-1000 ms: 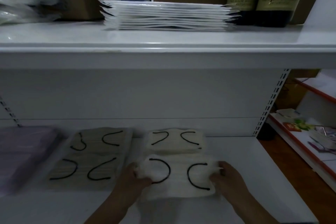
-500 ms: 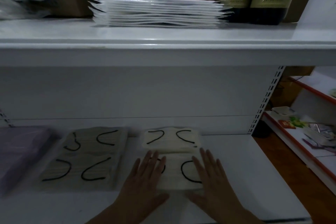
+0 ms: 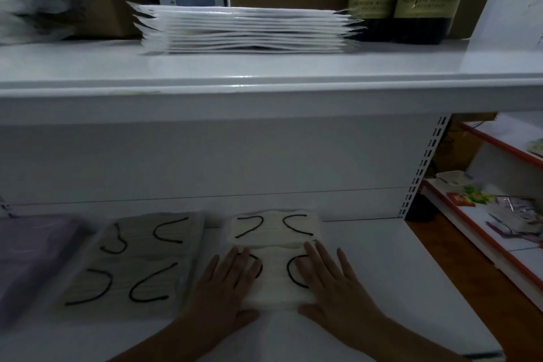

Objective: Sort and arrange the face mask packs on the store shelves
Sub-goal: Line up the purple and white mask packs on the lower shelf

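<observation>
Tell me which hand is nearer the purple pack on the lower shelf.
Left. The left hand presses the white mask pack, closer to the purple pack; the right hand lies farther right.

The scene is dim and bluish-grey, with the brightest patch a soft sheen along the upper shelf point(image 3: 264, 79) front edge at 12 o'clock. The lower shelf point(image 3: 382, 258) lies in shadow. Motion blur smears the purple pack point(image 3: 32, 256) at 9 o'clock and the plastic bags point(image 3: 26, 9) at 10 o'clock. Wide-angle bending bows the shelf lines toward the edges.
</observation>
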`<move>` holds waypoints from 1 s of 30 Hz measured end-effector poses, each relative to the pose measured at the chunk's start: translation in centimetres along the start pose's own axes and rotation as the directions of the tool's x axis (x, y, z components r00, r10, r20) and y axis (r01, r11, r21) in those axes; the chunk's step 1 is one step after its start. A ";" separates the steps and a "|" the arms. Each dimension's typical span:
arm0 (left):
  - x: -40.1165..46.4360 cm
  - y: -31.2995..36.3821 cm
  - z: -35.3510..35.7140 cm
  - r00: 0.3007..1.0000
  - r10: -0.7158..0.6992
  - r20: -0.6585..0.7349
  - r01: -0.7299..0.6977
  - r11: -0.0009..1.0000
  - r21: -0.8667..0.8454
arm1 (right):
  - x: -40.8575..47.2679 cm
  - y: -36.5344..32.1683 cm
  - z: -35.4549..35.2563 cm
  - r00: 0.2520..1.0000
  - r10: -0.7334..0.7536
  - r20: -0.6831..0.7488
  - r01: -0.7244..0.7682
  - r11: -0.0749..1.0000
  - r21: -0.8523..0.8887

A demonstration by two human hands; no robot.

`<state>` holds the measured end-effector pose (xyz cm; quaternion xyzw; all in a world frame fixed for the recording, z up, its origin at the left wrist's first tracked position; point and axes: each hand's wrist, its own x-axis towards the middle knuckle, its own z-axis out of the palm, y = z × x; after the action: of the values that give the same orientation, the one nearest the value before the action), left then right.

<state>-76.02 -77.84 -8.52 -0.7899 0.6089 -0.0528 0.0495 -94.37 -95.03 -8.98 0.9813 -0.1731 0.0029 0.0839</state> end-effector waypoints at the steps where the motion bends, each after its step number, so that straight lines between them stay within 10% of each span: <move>1: 0.1 -0.1 0.0 1.000 0.011 0.004 -0.011 1.000 0.006 | 0.1 0.0 0.2 1.000 -0.030 -0.007 0.030 0.999 -0.018; 21: 2.4 1.3 -1.1 0.969 -0.128 -0.209 0.095 0.983 -0.158 | 2.6 0.0 -2.0 0.997 0.019 -0.071 -0.012 0.994 0.106; 30: 6.7 0.4 1.6 0.981 -0.147 0.124 0.162 0.980 -0.112 | 7.9 -0.1 1.2 0.965 0.069 0.252 -0.126 0.968 0.219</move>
<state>-74.45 -84.40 -10.01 -0.8382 0.5438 0.0265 0.0320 -86.88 -97.80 -9.87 0.9675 -0.2289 -0.0927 -0.0539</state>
